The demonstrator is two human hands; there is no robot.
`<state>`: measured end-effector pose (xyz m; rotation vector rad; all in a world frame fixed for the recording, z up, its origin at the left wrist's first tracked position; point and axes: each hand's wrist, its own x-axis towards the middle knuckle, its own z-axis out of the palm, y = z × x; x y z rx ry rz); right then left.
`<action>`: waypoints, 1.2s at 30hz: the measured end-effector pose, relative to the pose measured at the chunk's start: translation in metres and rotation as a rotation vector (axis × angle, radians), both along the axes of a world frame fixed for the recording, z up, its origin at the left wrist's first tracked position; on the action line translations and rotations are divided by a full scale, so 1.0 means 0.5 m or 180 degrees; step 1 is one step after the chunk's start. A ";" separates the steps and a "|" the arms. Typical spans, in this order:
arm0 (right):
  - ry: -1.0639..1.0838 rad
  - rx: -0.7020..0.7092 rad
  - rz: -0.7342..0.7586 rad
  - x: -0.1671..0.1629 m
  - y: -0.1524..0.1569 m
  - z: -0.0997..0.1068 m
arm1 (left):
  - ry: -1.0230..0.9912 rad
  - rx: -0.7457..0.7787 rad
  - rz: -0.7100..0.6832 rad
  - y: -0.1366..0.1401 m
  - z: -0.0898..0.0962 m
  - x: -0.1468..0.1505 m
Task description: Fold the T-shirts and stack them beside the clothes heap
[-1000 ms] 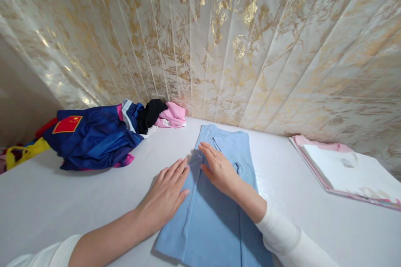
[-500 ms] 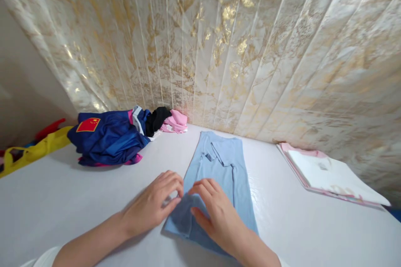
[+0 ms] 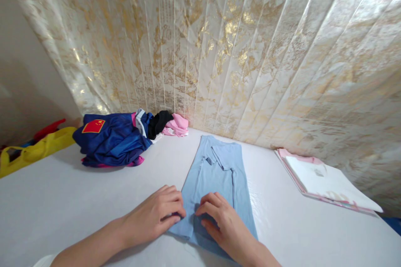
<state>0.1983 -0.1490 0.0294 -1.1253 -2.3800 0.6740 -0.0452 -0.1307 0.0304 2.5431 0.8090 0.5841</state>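
A light blue T-shirt (image 3: 216, 179) lies lengthwise on the white table, its sides folded inward and a short sleeve (image 3: 224, 157) turned over near the top. At its lower left edge is my left hand (image 3: 163, 212), fingers curled and thumb drawn close to them on the fabric. My right hand (image 3: 221, 221) rests on the lower middle of the shirt, fingers bent and thumb apart from them. That hand and its forearm cover part of the lower shirt.
A rumpled dark blue garment (image 3: 115, 142) with a red flag patch lies at left, beside black cloth (image 3: 159, 123) and pink cloth (image 3: 177, 125). Folded white and pink clothes (image 3: 332, 179) sit at right. A yellow bag (image 3: 40, 152) is at far left; a gold-patterned curtain (image 3: 200, 50) hangs behind.
My left hand has come down onto the shirt's left edge, its thumb closing toward the fingers. My right hand has shifted slightly right and nearer. The view has tilted a little.
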 end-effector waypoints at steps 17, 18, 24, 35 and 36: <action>-0.0071 -0.0032 -0.0399 0.081 -0.016 -0.030 | 0.0623 -0.0136 0.0183 -0.037 0.000 0.160; -0.0055 0.0015 -0.0453 0.082 -0.013 -0.034 | 0.0604 -0.0169 0.0177 -0.034 0.001 0.161; 0.0029 0.0157 -0.0480 0.084 -0.014 -0.033 | 0.0447 -0.0031 -0.0192 -0.007 0.007 0.142; 0.0004 0.0093 -0.0781 0.080 0.026 -0.064 | 0.0199 -0.0219 0.0245 0.037 -0.029 0.107; 0.0040 0.0112 -0.0798 0.080 0.030 -0.069 | 0.0170 -0.0269 0.0207 0.039 -0.025 0.104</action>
